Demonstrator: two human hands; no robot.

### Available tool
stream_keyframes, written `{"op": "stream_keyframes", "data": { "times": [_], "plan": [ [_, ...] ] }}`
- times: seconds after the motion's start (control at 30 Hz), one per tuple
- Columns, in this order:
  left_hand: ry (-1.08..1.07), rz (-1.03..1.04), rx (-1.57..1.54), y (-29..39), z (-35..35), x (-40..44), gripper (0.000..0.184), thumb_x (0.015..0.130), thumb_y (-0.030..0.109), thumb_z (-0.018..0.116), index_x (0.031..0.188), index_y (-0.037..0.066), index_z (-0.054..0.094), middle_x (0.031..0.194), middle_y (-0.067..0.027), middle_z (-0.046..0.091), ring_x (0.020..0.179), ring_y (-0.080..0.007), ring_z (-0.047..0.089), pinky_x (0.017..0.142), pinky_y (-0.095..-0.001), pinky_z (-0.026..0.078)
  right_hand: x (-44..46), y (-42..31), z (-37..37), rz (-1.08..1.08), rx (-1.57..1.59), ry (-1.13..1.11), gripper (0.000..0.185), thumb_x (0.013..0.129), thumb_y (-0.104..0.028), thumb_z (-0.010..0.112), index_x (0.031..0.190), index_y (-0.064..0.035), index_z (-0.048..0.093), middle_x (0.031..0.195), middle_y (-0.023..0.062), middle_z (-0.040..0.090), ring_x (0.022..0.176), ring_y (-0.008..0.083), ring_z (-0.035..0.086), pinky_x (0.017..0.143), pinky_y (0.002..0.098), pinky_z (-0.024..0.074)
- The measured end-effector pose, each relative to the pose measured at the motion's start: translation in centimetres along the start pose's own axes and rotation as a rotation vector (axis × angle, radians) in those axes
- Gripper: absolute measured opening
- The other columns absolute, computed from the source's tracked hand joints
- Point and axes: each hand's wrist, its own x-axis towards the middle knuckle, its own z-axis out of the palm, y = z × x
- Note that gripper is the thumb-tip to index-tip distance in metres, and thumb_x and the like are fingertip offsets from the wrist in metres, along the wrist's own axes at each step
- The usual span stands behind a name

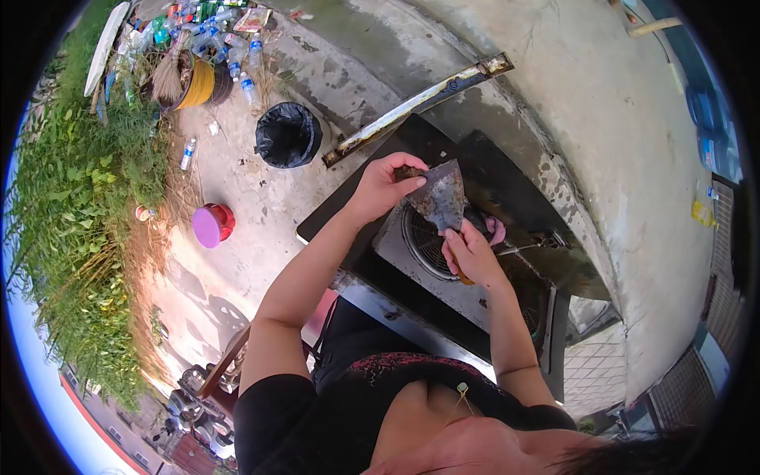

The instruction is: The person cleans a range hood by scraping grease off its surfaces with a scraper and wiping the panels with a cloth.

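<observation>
A putty knife with a wide, grimy, rust-stained blade (442, 198) is held up in front of me. My right hand (476, 257) is closed round its lower end, with a bit of orange handle (464, 276) showing below the fingers. At the blade's upper left corner, my left hand (386, 188) pinches the edge between thumb and fingers. Beneath both hands lies a black range hood (336, 194) with a dirty grey panel and a round fan grille (419, 241). A pink cloth (496, 230) is just beyond my right hand, partly hidden.
A rusty metal bar (419, 107) lies past the hood's far edge. To the left are a black-lined bin (289, 134), a purple-topped stool (212, 226) and a heap of plastic bottles (214, 39). A concrete wall (625, 142) rises on the right.
</observation>
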Motion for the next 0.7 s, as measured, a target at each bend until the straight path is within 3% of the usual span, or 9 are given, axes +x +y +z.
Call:
{"op": "stream_keyframes", "data": {
  "times": [0.17,0.27,0.47,0.7],
  "plan": [
    [0.097,0.076,0.179,0.1,-1.4,0.5,0.011,0.082,-0.002,0.052,0.091,0.001,0.057,0.083,-0.0005,0.057,0.076,-0.006,0.052,0.072,-0.0198,0.043,0.0,-0.5,0.8,0.028,0.046,0.043,0.017,0.092,-0.02,0.037,0.095,-0.0041,0.043,0.059,0.003,0.045,0.041,0.0094,0.041,0.04,0.0211,0.035],
    [0.266,-0.045,-0.071,0.6,-3.3,0.7,0.01,0.083,0.001,0.052,0.091,0.002,0.057,0.085,-0.0014,0.057,0.076,-0.007,0.052,0.072,-0.0214,0.044,-0.4,-0.4,0.5,0.042,0.084,0.118,0.017,0.092,-0.02,0.037,0.095,-0.004,0.043,0.059,0.0034,0.045,0.041,0.0094,0.041,0.04,0.0209,0.0345],
    [-0.132,-0.196,-0.104,2.2,-1.3,1.0,0.022,0.077,0.005,0.062,0.097,0.004,0.054,0.091,0.0001,0.054,0.084,-0.0058,0.05,0.076,-0.0199,0.041,-0.7,-1.3,0.4,0.119,-0.096,-0.023,0.014,0.09,-0.016,0.041,0.099,-0.0049,0.043,0.055,0.0,0.044,0.04,0.0072,0.04,0.039,0.0215,0.0345],
    [-0.187,-0.082,0.23,2.5,-0.7,1.6,0.009,0.075,0.0,0.062,0.083,0.002,0.06,0.08,0.0003,0.057,0.076,-0.0056,0.053,0.069,-0.0194,0.043,-1.2,-0.9,0.2,0.163,-0.186,-0.105,0.013,0.09,-0.016,0.04,0.098,-0.0055,0.042,0.058,0.0,0.045,0.042,0.0074,0.042,0.039,0.0206,0.0343]
  ]
}}
